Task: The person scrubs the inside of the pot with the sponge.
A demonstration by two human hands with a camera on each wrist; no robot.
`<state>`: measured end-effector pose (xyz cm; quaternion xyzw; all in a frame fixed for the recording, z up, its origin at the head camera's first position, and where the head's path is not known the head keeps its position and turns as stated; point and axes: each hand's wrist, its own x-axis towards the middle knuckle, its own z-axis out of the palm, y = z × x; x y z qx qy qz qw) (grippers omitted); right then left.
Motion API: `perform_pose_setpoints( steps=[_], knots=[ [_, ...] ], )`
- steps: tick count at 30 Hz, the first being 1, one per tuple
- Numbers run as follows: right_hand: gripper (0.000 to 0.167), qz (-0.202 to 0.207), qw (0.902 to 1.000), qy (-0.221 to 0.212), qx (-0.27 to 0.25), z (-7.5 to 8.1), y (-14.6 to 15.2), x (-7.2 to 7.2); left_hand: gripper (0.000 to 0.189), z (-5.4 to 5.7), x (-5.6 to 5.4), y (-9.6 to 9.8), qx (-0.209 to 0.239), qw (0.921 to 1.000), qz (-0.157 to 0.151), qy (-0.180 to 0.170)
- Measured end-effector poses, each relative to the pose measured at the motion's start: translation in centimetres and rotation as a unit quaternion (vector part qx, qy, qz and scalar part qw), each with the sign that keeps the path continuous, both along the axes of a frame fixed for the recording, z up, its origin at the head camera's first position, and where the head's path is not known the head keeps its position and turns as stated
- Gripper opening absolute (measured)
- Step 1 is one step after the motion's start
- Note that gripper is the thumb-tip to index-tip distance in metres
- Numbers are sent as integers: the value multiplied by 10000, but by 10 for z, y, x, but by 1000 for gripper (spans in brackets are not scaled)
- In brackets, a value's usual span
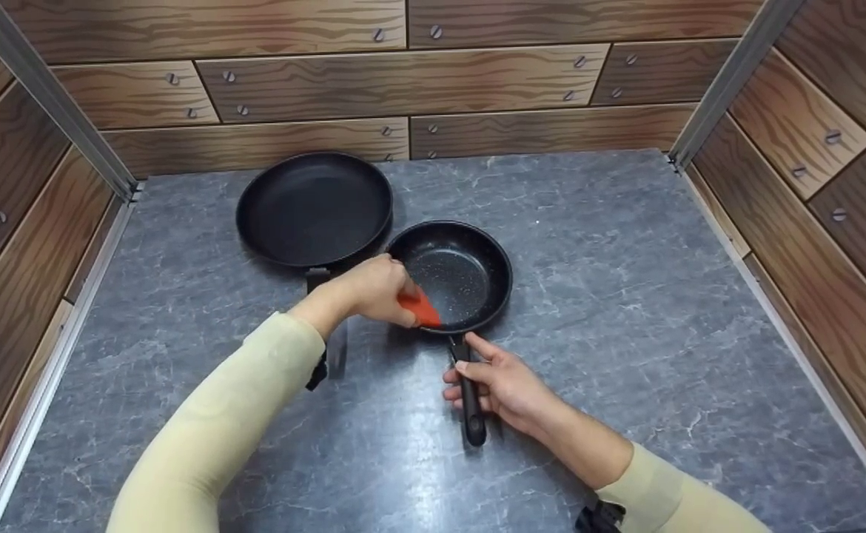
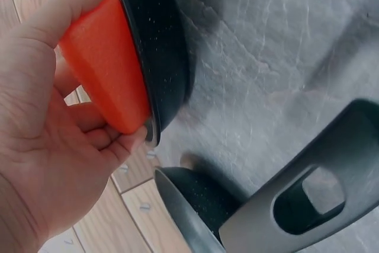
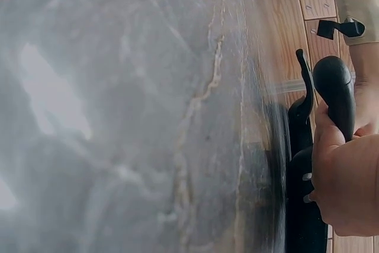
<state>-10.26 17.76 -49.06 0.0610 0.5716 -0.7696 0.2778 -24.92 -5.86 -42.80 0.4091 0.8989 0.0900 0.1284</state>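
Wd-plank walls (image 1: 403, 85) w/ metal corner posts (image 1: 729, 81), gry marbled tabletop (image 1: 625, 259)

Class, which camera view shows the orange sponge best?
The left wrist view: the orange sponge appears large and mostly uncovered. The head view shows it partly behind the left hand; the right wrist view, none.

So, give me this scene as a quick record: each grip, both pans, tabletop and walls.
Left grip: holds orange sponge-like pad against the inside of the small pan
Right grip: holds the small pan's handle
Small pan: dark, speckled inside, handle at near side
Large pan: dark, farther back and left
Tabletop: grey, marbled
Walls: wood-plank pattern
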Motion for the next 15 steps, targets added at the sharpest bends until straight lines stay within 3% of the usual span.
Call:
perform_pose_setpoints(
  steps=[15],
  knots=[
    [82, 97, 9999, -37, 113, 2, 2, -3, 35, -9, 15, 6, 692, 9974, -63, -185]
  ],
)
